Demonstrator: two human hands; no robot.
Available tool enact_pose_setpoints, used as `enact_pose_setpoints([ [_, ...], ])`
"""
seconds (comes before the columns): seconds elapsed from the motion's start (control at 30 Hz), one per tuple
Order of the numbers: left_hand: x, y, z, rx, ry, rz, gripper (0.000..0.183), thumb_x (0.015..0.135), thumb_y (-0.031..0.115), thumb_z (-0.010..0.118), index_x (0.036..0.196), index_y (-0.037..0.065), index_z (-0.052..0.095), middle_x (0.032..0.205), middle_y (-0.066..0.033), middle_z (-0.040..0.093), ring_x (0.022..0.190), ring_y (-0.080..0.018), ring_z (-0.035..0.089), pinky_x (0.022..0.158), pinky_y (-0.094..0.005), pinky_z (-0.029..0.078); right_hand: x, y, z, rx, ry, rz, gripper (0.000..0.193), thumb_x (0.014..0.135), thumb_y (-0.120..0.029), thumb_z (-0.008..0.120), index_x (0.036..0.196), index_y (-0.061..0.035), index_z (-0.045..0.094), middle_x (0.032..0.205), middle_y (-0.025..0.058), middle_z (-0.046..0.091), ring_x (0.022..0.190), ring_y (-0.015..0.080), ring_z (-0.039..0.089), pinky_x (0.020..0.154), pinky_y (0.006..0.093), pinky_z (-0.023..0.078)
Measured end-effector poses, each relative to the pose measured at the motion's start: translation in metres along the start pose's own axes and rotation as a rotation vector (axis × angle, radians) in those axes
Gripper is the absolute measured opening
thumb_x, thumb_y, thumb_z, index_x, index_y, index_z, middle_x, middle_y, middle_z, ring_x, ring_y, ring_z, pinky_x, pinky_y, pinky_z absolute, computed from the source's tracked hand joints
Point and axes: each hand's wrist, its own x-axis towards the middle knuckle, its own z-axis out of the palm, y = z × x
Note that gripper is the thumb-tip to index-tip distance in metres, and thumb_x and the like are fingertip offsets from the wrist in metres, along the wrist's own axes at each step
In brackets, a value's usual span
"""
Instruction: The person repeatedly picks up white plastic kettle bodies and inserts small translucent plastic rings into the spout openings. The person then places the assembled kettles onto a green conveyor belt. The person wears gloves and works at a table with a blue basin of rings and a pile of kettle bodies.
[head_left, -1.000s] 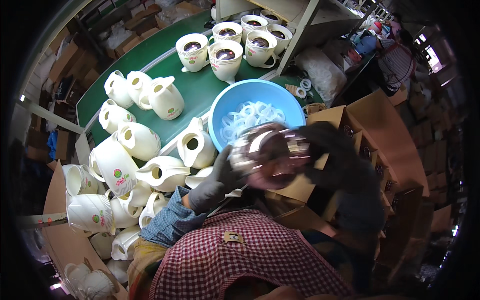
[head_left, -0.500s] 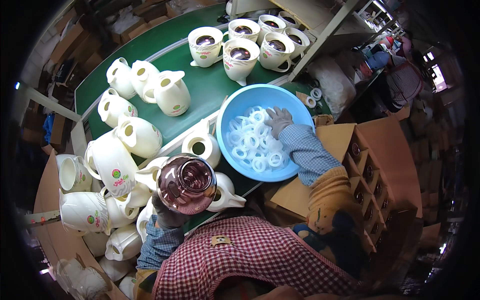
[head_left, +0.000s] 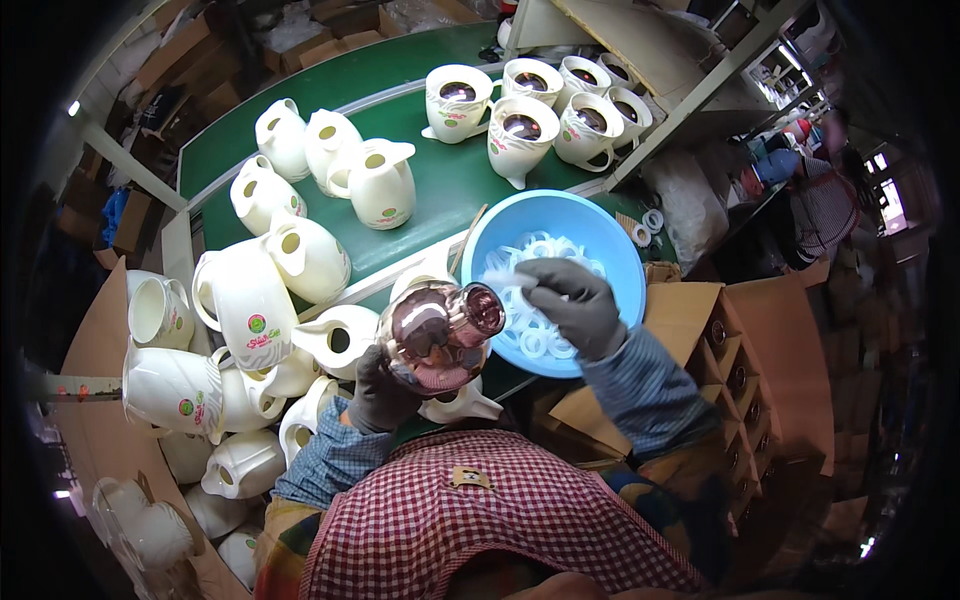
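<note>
My left hand (head_left: 382,398), in a grey glove, grips a shiny brown-purple glass flask liner (head_left: 430,350) by its body. The liner is tilted, with its open neck toward the right. My right hand (head_left: 582,306), also gloved, pinches a translucent white plastic ring (head_left: 508,281), smeared by motion, just above and right of that neck. Ring and neck look apart. Beneath the right hand stands a light blue basin (head_left: 634,262) with many loose rings (head_left: 535,343) in it.
White jugs (head_left: 385,190) stand and lie on the green table (head_left: 420,215) and pile up in a carton at left. Cups (head_left: 520,148) with dark, shiny insides stand at the back. A divided carton (head_left: 735,370) of flask liners is at right, near a metal post (head_left: 690,95).
My right hand has come up out of the basin and left toward the liner, bringing a ring. The liner has tipped, its neck swinging rightward. The whole view has shifted slightly.
</note>
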Motion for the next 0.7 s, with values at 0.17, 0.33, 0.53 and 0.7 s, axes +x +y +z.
enact_pose_setpoints([
  [0.17,-0.001,-0.007,-0.007,0.044,0.062,0.031,0.086,0.091,0.063,0.054,0.154,0.007,0.037,0.151,-0.0180,0.049,0.134,-0.0357,0.054,0.112,-0.0530,0.046,-0.012,-0.012,0.031,-0.656,-0.088,-0.843,0.027,0.079,0.006,0.075,0.105,-0.0008,0.072,0.113,0.0160,0.068,0.104,0.0347,0.071,0.090,0.0403,0.059],
  [0.33,-0.005,-0.005,0.003,-0.021,0.033,-0.001,0.090,0.088,0.065,0.058,0.155,0.008,0.036,0.152,-0.0171,0.048,0.135,-0.0335,0.053,0.115,-0.0515,0.043,-0.022,-0.017,0.040,-0.612,-0.160,-0.777,0.045,0.076,0.001,0.075,0.121,-0.0006,0.064,0.127,0.0214,0.063,0.119,0.0421,0.063,0.100,0.0496,0.053],
  [0.53,-0.013,-0.013,-0.014,-0.073,0.052,-0.026,0.077,0.098,0.060,0.043,0.155,0.008,0.036,0.152,-0.0170,0.047,0.136,-0.0322,0.052,0.117,-0.0507,0.040,-0.031,-0.001,0.056,-0.409,-0.211,-0.746,0.063,0.075,-0.003,0.078,0.133,-0.0050,0.053,0.139,0.0258,0.053,0.130,0.0434,0.055,0.106,0.0517,0.047],
  [0.7,-0.016,-0.013,-0.005,-0.006,0.083,-0.038,0.083,0.096,0.064,0.045,0.155,0.006,0.035,0.154,-0.0186,0.046,0.138,-0.0335,0.050,0.118,-0.0502,0.039,-0.030,-0.006,0.053,-0.561,-0.174,-0.567,0.093,0.072,-0.009,0.085,0.151,-0.0002,0.037,0.146,0.0271,0.048,0.130,0.0426,0.054,0.109,0.0470,0.046],
])
